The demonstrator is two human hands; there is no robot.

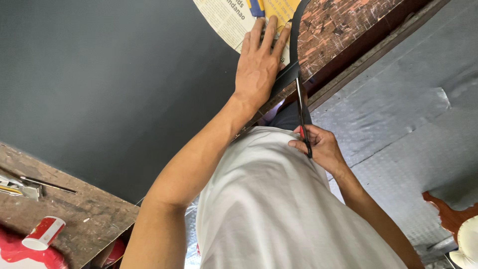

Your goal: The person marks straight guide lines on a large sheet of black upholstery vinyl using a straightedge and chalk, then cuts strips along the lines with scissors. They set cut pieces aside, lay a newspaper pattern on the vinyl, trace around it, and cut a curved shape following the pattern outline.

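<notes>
Cutting in hand — dark sheet being trimmed around a paper template.

Left hand point(258, 62) lies flat, fingers slightly spread, pressing the newspaper pattern point(229, 20) onto the dark sheet point(109, 84). Just right of those fingertips a cut strip point(295, 30) curls away. Right hand point(321, 147) grips scissors point(301, 112), fingers closed round the handles. Next snip calls for following the curve — judged. Red can point(44, 232): contents unseen.

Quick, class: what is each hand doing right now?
Left hand: open, fingers spread, pressing flat on the newspaper pattern over the dark sheet.
Right hand: closed around the scissors, cutting the sheet's edge.
</notes>
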